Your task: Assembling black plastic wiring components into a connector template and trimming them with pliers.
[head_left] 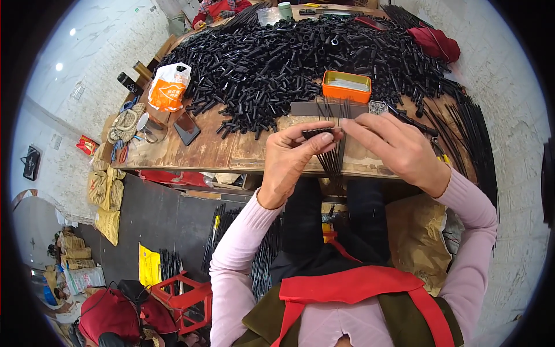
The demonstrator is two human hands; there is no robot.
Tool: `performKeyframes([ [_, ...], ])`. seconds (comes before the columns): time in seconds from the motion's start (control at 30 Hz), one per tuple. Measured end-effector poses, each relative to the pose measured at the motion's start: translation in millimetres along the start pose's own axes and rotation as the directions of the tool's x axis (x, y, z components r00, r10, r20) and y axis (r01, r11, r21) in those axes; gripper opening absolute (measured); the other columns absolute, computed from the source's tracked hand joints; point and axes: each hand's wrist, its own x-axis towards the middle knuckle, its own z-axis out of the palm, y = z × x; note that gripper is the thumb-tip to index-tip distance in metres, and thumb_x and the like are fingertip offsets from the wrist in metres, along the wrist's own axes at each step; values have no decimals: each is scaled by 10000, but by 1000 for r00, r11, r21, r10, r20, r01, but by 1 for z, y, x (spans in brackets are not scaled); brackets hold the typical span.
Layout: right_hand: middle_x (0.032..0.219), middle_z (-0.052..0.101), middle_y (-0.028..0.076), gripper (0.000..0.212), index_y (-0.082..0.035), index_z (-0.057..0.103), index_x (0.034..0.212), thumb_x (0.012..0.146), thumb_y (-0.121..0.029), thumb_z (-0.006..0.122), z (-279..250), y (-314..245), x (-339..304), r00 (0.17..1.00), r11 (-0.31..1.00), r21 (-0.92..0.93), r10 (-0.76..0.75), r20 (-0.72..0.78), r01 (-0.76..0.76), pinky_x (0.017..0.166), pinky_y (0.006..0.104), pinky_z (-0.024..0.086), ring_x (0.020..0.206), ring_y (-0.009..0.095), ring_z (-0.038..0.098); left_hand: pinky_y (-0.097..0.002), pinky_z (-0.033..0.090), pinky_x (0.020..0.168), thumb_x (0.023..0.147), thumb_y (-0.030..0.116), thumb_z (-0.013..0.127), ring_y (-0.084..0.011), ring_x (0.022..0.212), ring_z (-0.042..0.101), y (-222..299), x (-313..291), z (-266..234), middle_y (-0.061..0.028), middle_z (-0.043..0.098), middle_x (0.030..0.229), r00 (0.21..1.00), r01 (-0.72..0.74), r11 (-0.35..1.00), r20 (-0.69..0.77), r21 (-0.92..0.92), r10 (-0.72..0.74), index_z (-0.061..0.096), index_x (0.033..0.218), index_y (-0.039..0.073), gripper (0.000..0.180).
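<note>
My left hand (292,159) is closed around a short black ribbed piece (315,133), thumb on its near side and fingers behind. Thumb and fingertips of my right hand (399,147) are pinched together right at the end of that piece. What they hold, if anything, is too small to make out. Below and behind my hands, several thin black rods (330,165) lie across the front edge of the wooden table (243,153). Just beyond stands an orange tin (347,87) with thin pale sticks in it. A small clear box (378,108) of tiny parts is beside the tin.
A large heap of short black tubes (248,69) covers the table's far side. On the left are a phone (187,128), a glass mug (152,128) and an orange-white bag (169,87). Long black rods (474,139) lie right. A red stool (188,298) stands on the floor. Another person (219,8) sits opposite.
</note>
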Motion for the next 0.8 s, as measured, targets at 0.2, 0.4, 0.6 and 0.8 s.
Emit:
performKeyframes([
  [0.2, 1001, 626, 115, 498, 24, 616, 1219, 724, -22, 651, 5, 5, -8, 1000, 1000, 18, 0, 7, 0, 684, 328, 532, 802, 250, 622, -289, 591, 859, 910, 7, 648, -212, 931, 705, -3, -1, -1, -182, 705, 1031, 1000, -10, 1000, 15, -11, 10, 649, 1158, -58, 256],
  [0.4, 987, 622, 111, 486, 0, 627, 1220, 736, -39, 658, 11, -2, 10, 998, 998, -4, -59, -19, 59, 680, 316, 531, 788, 236, 620, -277, 584, 856, 894, -30, 662, -194, 932, 692, -3, -1, -3, -173, 697, 1049, 999, 16, 1000, -34, 6, -15, 647, 1144, -83, 256],
  [0.6, 1046, 656, 125, 410, -58, 594, 1270, 862, -64, 634, 17, 24, 2, 964, 983, 101, 172, -203, -154, 716, 381, 534, 830, 298, 656, -315, 540, 891, 803, 96, 784, -192, 1036, 659, -17, 3, -11, -123, 687, 1137, 974, 136, 974, 157, 182, -165, 672, 1134, -34, 374],
  [0.8, 872, 652, 118, 195, -58, 655, 1064, 887, -134, 626, 62, 58, -48, 896, 902, 105, 393, 206, -419, 671, 394, 521, 784, 308, 651, -456, 313, 1131, 636, 274, 847, -343, 1396, 359, -104, 5, -29, -152, 351, 1529, 860, -507, 72, 499, 859, 106, 403, 1466, 124, 953],
])
